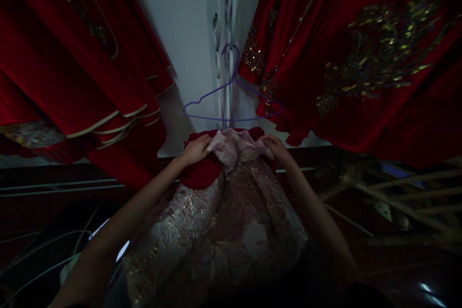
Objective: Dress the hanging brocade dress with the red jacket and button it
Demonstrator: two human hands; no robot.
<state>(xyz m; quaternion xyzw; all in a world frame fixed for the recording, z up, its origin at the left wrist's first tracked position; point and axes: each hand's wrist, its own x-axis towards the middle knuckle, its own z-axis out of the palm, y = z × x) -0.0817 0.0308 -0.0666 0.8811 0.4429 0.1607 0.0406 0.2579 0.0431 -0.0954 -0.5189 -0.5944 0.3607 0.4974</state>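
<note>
A pale pink brocade garment (231, 216) with a red lining lies spread in front of me, its top edge toward the wall. My left hand (197, 150) is closed on the red part of its top edge at the left. My right hand (275, 148) is closed on the top edge at the right. A purple wire hanger (231, 98) hangs on the white wall just above both hands, touching neither.
Red velvet garments with cream piping (83, 82) hang at the left. Red garments with gold embroidery (361, 57) hang at the right. White hangers (227, 14) hang above the purple one. Pale rods (404, 192) lie at the right and thin wires at the lower left.
</note>
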